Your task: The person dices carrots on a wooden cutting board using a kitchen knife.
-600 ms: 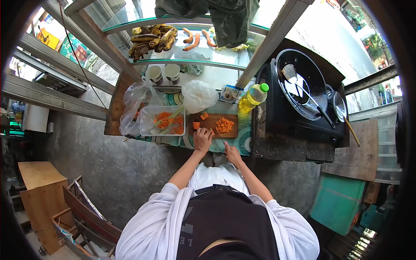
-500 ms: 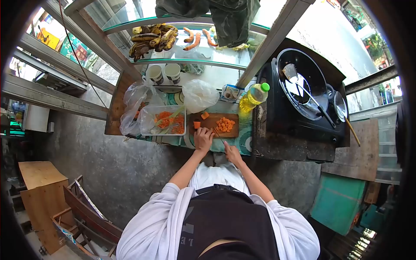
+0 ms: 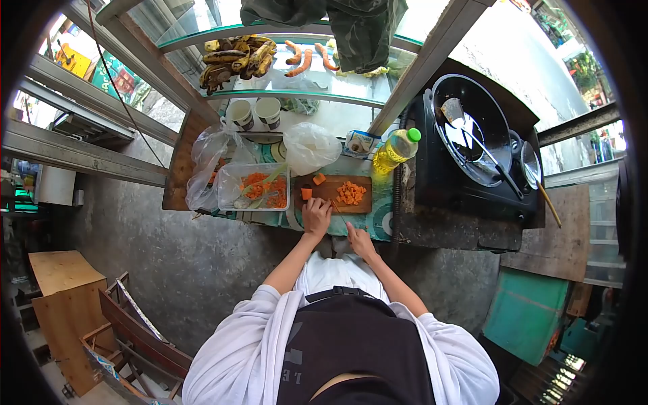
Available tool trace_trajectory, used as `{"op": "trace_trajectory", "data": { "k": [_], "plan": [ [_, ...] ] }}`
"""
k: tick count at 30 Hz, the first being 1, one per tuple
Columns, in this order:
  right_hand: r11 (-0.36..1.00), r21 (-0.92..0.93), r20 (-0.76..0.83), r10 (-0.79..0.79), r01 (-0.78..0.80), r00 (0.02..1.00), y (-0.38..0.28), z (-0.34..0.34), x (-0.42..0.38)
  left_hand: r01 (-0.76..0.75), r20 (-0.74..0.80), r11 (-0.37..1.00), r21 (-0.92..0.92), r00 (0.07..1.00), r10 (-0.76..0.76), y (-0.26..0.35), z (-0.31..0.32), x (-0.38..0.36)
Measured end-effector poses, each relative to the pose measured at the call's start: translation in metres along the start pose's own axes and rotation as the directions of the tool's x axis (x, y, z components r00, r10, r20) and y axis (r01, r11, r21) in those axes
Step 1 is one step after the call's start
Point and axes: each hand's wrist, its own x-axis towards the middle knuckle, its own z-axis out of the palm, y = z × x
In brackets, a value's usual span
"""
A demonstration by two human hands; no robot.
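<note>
A wooden cutting board (image 3: 361,205) lies on the counter, its left front edge under my left hand (image 3: 316,217). The fingers of that hand press together over a small carrot piece that they largely hide. My right hand (image 3: 361,240) is closed round the handle of a knife (image 3: 342,217), whose blade reaches up and left toward those fingertips. Diced carrot (image 3: 350,194) sits in a heap on the right half of the board. Two larger carrot chunks, one (image 3: 319,179) near the back edge and one (image 3: 306,194) just above my left fingers, lie on the board.
A clear tub (image 3: 288,196) of shredded carrot stands left of the board, with plastic bags (image 3: 312,148) behind and beside it. An oil bottle (image 3: 395,152) stands behind right. Farther right is a stove (image 3: 432,182) with a wok (image 3: 496,128). A glass shelf (image 3: 297,96) crosses above the counter.
Both hands have shifted very slightly, with the knife still in the right one. The carrot pieces look unchanged.
</note>
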Motion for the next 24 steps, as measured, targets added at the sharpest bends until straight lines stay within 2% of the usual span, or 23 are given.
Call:
{"op": "trace_trajectory", "data": {
  "k": [3,5,8,11,14,18,21,22,23,24],
  "plan": [
    [0.998,0.063,0.027,-0.003,0.001,1.000,0.000,-0.001,0.001,0.003,0.008,1.000,-0.009,1.000,-0.003,-0.001,0.001,0.000],
    [0.999,0.018,0.086,0.045,-0.047,0.995,-0.001,-0.004,0.002,0.001,0.002,1.000,-0.001,1.000,-0.001,-0.001,0.002,0.000],
    [0.997,-0.071,0.143,0.041,-0.031,0.989,-0.005,-0.012,0.007,0.013,0.001,1.000,-0.011,1.000,-0.013,0.000,0.001,0.000],
    [0.989,-0.147,0.095,0.002,0.012,0.995,-0.006,-0.010,0.007,0.013,-0.016,1.000,-0.013,1.000,-0.013,0.000,0.002,0.000],
    [0.984,-0.176,0.056,0.023,-0.013,0.998,-0.013,-0.006,0.005,0.011,-0.018,1.000,0.001,1.000,-0.011,0.000,0.002,0.000],
    [0.974,-0.227,0.089,0.031,-0.010,0.996,-0.010,-0.005,0.013,0.013,-0.018,1.000,0.006,1.000,-0.013,0.001,0.002,0.000],
    [0.978,-0.197,0.064,-0.056,0.068,0.996,0.001,-0.005,0.019,0.015,-0.025,1.000,0.004,1.000,-0.015,0.000,0.003,0.000],
    [0.999,0.002,0.155,0.048,-0.049,0.987,0.006,-0.008,0.022,0.009,-0.021,1.000,0.008,1.000,-0.009,0.001,0.003,0.000],
    [0.965,0.186,0.266,0.130,-0.183,0.955,0.010,-0.009,0.025,0.006,-0.018,1.000,0.014,1.000,-0.005,0.000,0.002,0.000],
    [0.966,0.185,0.267,0.126,-0.179,0.955,0.008,-0.012,0.022,0.007,-0.022,1.000,0.016,1.000,-0.007,0.000,0.001,0.000]
  ]
}}
